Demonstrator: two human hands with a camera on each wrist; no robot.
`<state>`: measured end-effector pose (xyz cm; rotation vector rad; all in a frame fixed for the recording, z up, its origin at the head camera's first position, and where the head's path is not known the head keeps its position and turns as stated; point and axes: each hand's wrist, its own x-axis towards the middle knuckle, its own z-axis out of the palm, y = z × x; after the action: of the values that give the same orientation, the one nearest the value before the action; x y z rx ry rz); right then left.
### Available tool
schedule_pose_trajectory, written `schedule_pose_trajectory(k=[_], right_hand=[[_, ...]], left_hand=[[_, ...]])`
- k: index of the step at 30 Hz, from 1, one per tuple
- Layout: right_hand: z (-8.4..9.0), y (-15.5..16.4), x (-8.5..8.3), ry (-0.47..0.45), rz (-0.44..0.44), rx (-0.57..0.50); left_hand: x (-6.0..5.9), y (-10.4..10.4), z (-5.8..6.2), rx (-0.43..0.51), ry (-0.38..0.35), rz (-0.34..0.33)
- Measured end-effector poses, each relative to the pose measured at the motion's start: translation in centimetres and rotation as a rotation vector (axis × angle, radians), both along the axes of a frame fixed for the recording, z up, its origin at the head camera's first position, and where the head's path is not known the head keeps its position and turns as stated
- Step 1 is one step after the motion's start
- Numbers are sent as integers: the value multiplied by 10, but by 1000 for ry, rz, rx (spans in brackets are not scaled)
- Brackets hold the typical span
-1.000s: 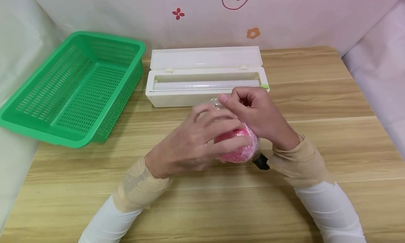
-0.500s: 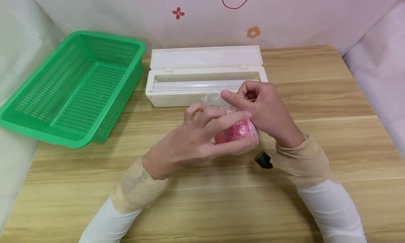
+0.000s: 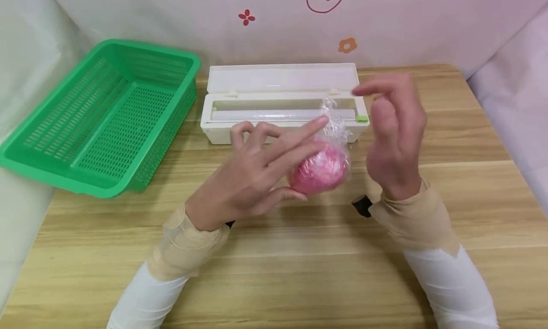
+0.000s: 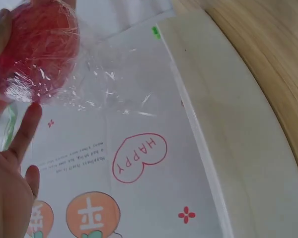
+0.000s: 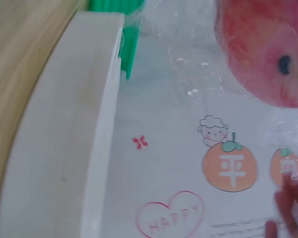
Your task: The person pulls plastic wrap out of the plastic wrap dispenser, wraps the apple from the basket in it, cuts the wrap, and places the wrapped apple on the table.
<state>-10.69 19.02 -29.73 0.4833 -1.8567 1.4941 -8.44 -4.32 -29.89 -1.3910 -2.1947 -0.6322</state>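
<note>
A round pink-red fruit (image 3: 323,169), wrapped in clear cling film, is held in my left hand (image 3: 252,176) in the middle of the head view. The thumb is under it and the long fingers lie along its left and upper side. Gathered film (image 3: 336,129) sticks up from the top as a loose, crinkled tail. In the right wrist view the fruit (image 5: 268,54) shows a small dark spot through the film. My right hand (image 3: 396,138) is raised to the right, apart from the fruit, its thumb and forefinger spread and nothing between them.
Behind the hands stands a white cling film box (image 3: 278,129), lid up, with a film roll (image 3: 278,115) inside and a green slider at its right end. A green slotted basket (image 3: 128,186) is at the left. Black wrist camera (image 3: 362,206) juts out below the right wrist.
My right hand has let go of the film and drawn away to the right. The left hand has brought its thumb under the fruit, and the film tail now stands up free.
</note>
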Motion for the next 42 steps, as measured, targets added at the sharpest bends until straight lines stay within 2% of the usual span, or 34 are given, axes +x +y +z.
schedule_pose_trajectory(k=[2, 4, 7, 11, 19, 26, 32, 37, 42], right_hand=[[-1, -5, 4, 190, 114, 118], [-2, -8, 7, 236, 266, 216], [-4, -8, 10, 146, 445, 272], [-8, -4, 10, 35, 546, 240], [-7, -4, 12, -80, 543, 265], [-6, -7, 14, -139, 474, 346], [-8, -4, 11, -137, 459, 447], [-14, -6, 8, -123, 469, 557], [-20, -9, 4, -130, 450, 637]], left_hand=[[-2, -4, 3, 45, -45, 10], [-3, -9, 6, 98, -74, 15], [-5, -15, 10, 180, -90, 4], [-5, -18, 12, 242, -97, -7], [-6, -14, 10, 211, -200, 66], [-10, -10, 2, 223, -188, 125], [-15, -17, 2, 236, -288, 48], [-19, -23, 2, 148, -329, -22], [-20, -26, 0, 66, -325, 3]])
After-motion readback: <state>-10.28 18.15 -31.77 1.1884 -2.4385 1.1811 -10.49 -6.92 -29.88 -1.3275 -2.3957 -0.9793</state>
